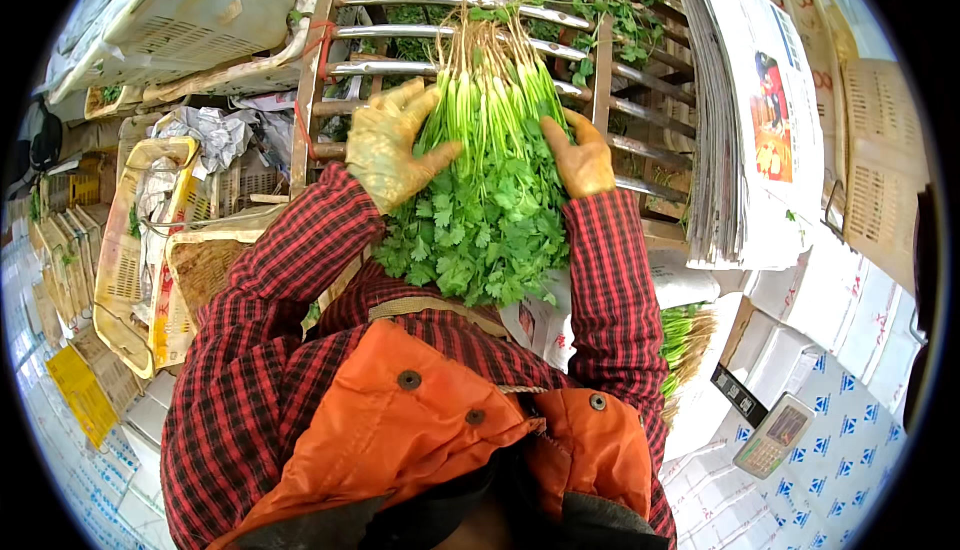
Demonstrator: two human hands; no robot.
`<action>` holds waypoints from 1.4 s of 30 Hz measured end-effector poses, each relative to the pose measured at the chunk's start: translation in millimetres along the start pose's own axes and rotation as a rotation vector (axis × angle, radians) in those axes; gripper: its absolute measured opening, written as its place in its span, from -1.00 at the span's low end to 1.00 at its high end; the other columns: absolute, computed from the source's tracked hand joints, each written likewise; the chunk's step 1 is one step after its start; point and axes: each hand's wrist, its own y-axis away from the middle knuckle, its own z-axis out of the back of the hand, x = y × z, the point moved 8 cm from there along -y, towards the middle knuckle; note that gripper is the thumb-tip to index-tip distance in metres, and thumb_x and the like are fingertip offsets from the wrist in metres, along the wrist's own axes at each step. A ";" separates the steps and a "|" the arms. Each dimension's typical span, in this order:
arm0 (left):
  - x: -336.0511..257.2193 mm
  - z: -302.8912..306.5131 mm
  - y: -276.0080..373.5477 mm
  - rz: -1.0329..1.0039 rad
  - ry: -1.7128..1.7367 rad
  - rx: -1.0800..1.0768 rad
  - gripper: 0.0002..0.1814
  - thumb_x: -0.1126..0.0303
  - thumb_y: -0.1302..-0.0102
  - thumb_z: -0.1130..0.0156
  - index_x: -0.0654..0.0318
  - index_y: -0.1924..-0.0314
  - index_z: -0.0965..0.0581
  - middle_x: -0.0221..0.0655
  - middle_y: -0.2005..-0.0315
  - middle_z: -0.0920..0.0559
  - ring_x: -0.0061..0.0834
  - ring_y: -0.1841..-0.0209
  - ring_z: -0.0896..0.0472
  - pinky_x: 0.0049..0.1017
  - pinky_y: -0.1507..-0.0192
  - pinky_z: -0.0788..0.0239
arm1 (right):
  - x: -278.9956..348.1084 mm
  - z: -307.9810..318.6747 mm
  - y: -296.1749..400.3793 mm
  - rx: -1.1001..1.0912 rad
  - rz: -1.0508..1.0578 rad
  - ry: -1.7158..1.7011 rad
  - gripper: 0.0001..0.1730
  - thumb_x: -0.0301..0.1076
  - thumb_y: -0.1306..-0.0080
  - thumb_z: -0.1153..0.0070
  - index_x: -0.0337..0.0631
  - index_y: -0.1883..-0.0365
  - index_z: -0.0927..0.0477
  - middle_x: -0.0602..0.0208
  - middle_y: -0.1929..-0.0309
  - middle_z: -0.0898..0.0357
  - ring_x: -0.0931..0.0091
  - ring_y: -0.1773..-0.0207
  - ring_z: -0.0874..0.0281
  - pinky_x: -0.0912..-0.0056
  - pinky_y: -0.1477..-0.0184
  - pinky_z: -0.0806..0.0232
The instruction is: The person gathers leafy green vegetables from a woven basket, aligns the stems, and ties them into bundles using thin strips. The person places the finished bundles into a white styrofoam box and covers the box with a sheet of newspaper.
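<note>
A wide bunch of coriander [480, 197] lies on a rack of metal bars [465, 0], its pale roots pointing away from me and its leaves toward my body. At its left side is my left hand [397, 145] in a stained yellowish glove. The fingers are spread beside the stems and the thumb reaches over the leaves. My right hand [579, 154], seemingly gloved too, touches the right edge of the bunch with thumb and fingers apart. Neither hand closes around the stems. Fingertips on the right are partly hidden.
A thick stack of newspapers [772, 122] stands right of the rack. Below it lie more bundled greens [686, 347] and a digital scale display [776, 434]. Plastic crates [142, 250] crowd the left. Loose green sprigs [615, 9] hang on the rack's far bars.
</note>
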 end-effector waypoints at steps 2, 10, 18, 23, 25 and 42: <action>-33.1 35.6 -15.6 -0.184 0.077 -0.068 -0.32 0.00 -0.18 -0.33 0.15 -0.24 -0.44 -0.02 -0.08 -0.51 -0.10 -0.13 -0.48 -0.10 -0.22 -0.23 | -0.4 9.6 2.6 -0.142 0.075 0.044 -0.36 -0.01 -0.27 -0.21 -0.24 -0.19 -0.50 -0.02 -0.15 -0.52 0.16 -0.20 -0.47 0.19 -0.26 -0.30; -28.9 -9.9 13.7 -0.308 0.310 -0.002 -0.36 0.09 -0.24 -0.27 0.14 -0.28 -0.41 -0.22 -0.14 -0.52 -0.25 -0.10 -0.52 -0.28 -0.04 -0.29 | 90.5 7.6 42.4 -0.258 0.485 0.172 -0.51 -0.13 -0.11 -0.40 -0.22 0.05 -0.65 0.37 0.46 -0.69 0.35 0.40 -0.64 0.23 0.14 -0.49; -10.8 -13.0 29.8 -0.418 0.472 -0.141 -0.44 0.16 -0.28 -0.25 0.24 -0.23 -0.46 -0.15 -0.11 -0.54 -0.20 -0.05 -0.56 -0.27 0.01 -0.33 | 112.6 -15.9 41.7 -0.145 0.405 0.374 -0.42 -0.08 -0.08 -0.39 -0.29 0.03 -0.63 0.19 0.38 -0.68 0.29 0.26 -0.66 0.18 0.05 -0.49; -3.3 -10.0 26.0 -0.354 0.569 -0.142 -0.41 0.21 -0.25 -0.28 0.20 -0.27 -0.43 -0.17 -0.16 -0.52 -0.22 -0.14 -0.53 -0.26 -0.04 -0.34 | 95.3 -26.6 26.8 -0.066 0.259 0.385 -0.51 -0.18 -0.17 -0.29 -0.17 -0.06 -0.60 0.13 0.24 -0.69 0.32 0.22 -0.66 0.24 0.06 -0.50; 0.4 -5.9 24.3 -0.355 0.645 -0.194 -0.42 0.21 -0.27 -0.26 0.23 -0.26 -0.43 -0.17 -0.16 -0.52 -0.21 -0.18 -0.51 -0.25 -0.09 -0.33 | 88.6 -11.9 30.4 -0.062 0.180 0.227 -0.52 -0.21 -0.19 -0.27 -0.15 -0.07 -0.60 0.13 0.21 -0.69 0.32 0.23 -0.66 0.26 0.09 -0.50; -48.3 -25.3 23.0 -0.373 0.494 -0.226 -0.30 -0.15 -0.45 0.16 0.28 -0.31 -0.36 -0.08 -0.22 -0.45 -0.15 -0.14 -0.51 -0.26 -0.07 -0.32 | 102.7 -41.8 24.7 -0.200 0.548 0.383 -0.50 -0.39 -0.11 -0.31 -0.24 -0.07 -0.58 -0.02 0.18 -0.63 0.16 0.07 -0.60 0.13 0.03 -0.44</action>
